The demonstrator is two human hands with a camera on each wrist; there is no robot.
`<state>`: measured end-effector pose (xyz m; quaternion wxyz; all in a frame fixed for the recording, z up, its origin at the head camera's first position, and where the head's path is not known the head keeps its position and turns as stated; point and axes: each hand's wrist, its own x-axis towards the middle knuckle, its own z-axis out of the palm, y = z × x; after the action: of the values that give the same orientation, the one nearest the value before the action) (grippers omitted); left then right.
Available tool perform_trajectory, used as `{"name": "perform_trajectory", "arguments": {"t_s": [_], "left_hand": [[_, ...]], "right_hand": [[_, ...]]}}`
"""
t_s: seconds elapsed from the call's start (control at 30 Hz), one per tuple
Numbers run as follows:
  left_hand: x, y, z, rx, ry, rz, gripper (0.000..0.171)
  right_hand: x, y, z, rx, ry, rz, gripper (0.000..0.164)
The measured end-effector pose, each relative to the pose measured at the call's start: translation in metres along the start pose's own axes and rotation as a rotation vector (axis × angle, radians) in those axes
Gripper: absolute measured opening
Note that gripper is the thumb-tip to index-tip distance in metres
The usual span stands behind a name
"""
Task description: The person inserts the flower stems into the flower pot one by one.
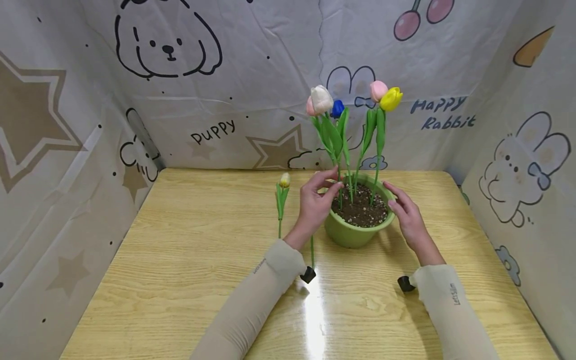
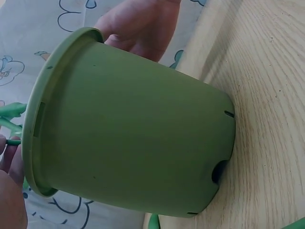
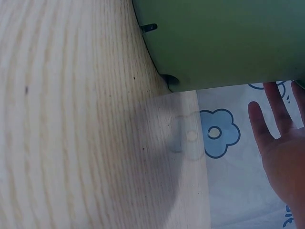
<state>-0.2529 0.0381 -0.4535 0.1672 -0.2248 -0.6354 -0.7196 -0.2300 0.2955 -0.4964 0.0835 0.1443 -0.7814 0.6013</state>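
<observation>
A green flowerpot [image 1: 353, 235] of dark soil [image 1: 360, 212] stands on the table, holding several artificial tulips: a white tulip [image 1: 321, 99], a blue tulip [image 1: 337, 109], a yellow tulip [image 1: 391, 99] and pink ones [image 1: 378, 90]. At the pot's left rim, my left hand [image 1: 315, 200] pinches a green tulip stem between thumb and fingers; in the left wrist view the fingers [image 2: 16, 167] show just above the rim. Which bloom tops that stem is hard to tell. My right hand [image 1: 409, 217] rests against the right side of the rim, its fingers [image 3: 276, 107] fairly straight.
A tulip with a white and yellow bloom [image 1: 285, 180] lies on the table [image 1: 193, 225] left of the pot, its stem passing behind my left forearm. Another green stem [image 1: 312, 252] shows beside my left wrist. Printed cloth walls [image 1: 252, 90] enclose the table's back and sides.
</observation>
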Motion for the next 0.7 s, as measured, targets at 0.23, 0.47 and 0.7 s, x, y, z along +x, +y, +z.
{"name": "perform_trajectory", "arguments": {"t_s": [0.23, 0.47, 0.7], "left_hand": [[-0.0005, -0.0017, 0.0027, 0.014, -0.003, 0.003, 0.037], [-0.0031, -0.0023, 0.0049, 0.101, -0.008, 0.017, 0.039], [-0.0059, -0.0048, 0.0054, 0.248, -0.03, 0.105, 0.036]], "right_hand": [[0.0003, 0.0021, -0.0015, -0.012, -0.002, -0.004, 0.047], [0.0003, 0.002, -0.0015, -0.022, -0.006, -0.019, 0.047], [0.0001, 0.0022, -0.001, -0.031, -0.005, -0.022, 0.047]]}}
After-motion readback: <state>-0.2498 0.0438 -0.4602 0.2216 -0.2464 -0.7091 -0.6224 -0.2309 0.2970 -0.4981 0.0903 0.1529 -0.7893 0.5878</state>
